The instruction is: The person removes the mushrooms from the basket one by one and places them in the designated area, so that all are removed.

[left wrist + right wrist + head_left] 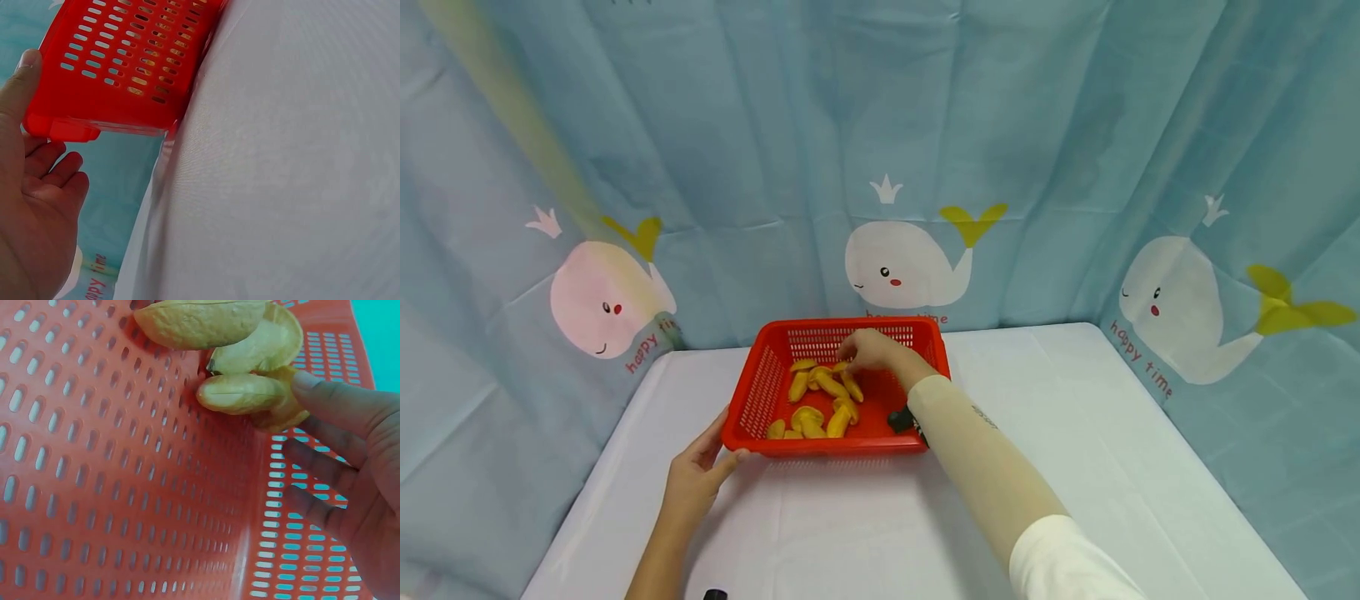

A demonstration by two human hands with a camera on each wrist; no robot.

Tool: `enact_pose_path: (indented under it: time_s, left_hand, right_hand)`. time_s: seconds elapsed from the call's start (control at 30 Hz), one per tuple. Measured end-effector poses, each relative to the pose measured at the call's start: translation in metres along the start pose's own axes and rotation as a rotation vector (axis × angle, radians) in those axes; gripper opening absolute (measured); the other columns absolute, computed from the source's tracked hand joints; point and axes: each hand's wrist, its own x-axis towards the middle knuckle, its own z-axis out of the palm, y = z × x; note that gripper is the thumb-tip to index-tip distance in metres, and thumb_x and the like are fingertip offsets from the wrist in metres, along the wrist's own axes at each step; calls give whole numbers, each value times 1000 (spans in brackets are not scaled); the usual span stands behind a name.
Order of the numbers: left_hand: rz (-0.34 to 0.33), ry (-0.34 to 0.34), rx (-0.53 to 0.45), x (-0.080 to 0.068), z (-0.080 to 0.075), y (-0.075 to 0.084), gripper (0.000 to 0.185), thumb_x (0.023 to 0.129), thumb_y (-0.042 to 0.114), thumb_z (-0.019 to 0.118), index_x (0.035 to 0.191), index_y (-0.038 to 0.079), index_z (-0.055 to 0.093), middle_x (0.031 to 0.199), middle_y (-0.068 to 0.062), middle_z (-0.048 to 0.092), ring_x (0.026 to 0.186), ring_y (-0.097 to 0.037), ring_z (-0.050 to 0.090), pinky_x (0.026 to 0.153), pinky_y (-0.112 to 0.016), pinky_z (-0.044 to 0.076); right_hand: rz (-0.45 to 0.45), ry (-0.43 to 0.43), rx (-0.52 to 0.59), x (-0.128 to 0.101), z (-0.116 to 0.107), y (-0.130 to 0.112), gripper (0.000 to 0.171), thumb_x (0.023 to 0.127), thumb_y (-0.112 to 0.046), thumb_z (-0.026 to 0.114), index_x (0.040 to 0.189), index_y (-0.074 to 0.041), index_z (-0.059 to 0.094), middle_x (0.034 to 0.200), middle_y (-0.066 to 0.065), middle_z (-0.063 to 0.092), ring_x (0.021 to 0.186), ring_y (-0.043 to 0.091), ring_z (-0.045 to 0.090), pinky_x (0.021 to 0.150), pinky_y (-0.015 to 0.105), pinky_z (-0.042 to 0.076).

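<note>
Now, left hand [694, 482]: fingers spread, thumb pressed on the near left corner of the basket [752, 392], apparently to steady it
Right hand [868, 350]: inside the basket, fingertips touching a yellow piece [240, 394]; a firm pinch cannot be told
Pieces [820, 400]: curved, wrinkled, heaped mid-basket
Basket: red slotted plastic, on the white-covered bench [1075, 450]

- A red perforated plastic basket [752, 400], rectangular with slotted walls and floor, sits upright on the white worktop [1075, 433], towards its back edge.
- About ten yellow, curved, pod-shaped pieces [820, 400] lie loose on the basket's floor, some overlapping; their skin looks wrinkled and some are hollow like shells.
- The right hand [868, 350] touches the pieces at the basket's far end.
- The left hand [696, 475] touches the basket's near left corner, thumb on the rim.
</note>
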Motion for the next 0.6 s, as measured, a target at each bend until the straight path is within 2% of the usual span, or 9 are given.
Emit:
enact_pose_path:
  time_s: [0.17,0.37,0.6]
  left_hand:
    - [4,-4,18,0,-2,3,73,92,19,78,157,22,44,159,-6,46,136,13,42,104,-15,43]
    - [9,-3,9,-1,-2,6,73,92,19,78,156,23,44,159,-7,46,136,14,42,103,-12,43]
    - [-20,-11,-2,-2,0,6,72,93,22,77,157,25,44,160,-6,45,137,13,41,102,-12,44]
  right_hand:
    - [3,4,-1,0,0,1,31,92,-21,79,123,-14,75,114,-1,72,102,14,63,93,29,57]
    - [20,12,11,2,-1,4,29,92,-22,79,120,-17,76,114,-3,71,102,15,62,92,28,57]
    - [30,37,31,1,-1,6,23,92,-20,78,115,-16,76,109,-2,71,101,16,64,90,29,59]
